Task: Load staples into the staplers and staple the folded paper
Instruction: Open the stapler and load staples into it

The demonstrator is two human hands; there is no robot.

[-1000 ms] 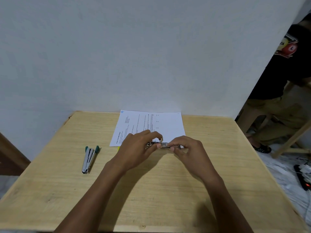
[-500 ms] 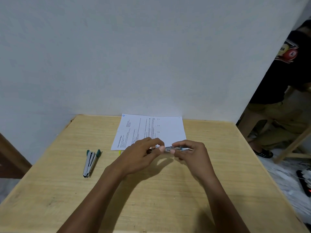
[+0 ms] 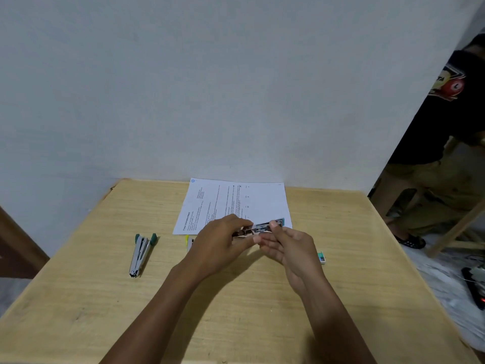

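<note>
Step in hand: loading staples into the first stapler; stapling not yet begun, judged from how the items lie. The small silver stapler with a teal end (image 3: 265, 227) is held just above the light wooden table (image 3: 236, 311), over the near edge of the white printed sheet of paper (image 3: 236, 200), lying roughly level with its teal end to the right. It appears opened, its metal channel facing upward; whether staples are seated inside is too small to tell. The left hand (image 3: 220, 243) grips the stapler's left end, fingers curled round it. The right hand (image 3: 286, 245) has one fingertip (image 3: 274, 224) on the channel near the teal end, the remaining fingers lying straight and loosely spread beneath; whether it carries a strip of staples cannot be told. The next move calls for seating the strip squarely in the channel and closing the top without pinching a finger, the left hand holding the body steady. A second silver stapler with green end caps (image 3: 141, 254) lies well apart to the left, untouched, presumably awaiting the same loading. A small green-and-white box (image 3: 320, 256), likely staples, sits near the right wrist. No fold in the paper can be made out.
</note>
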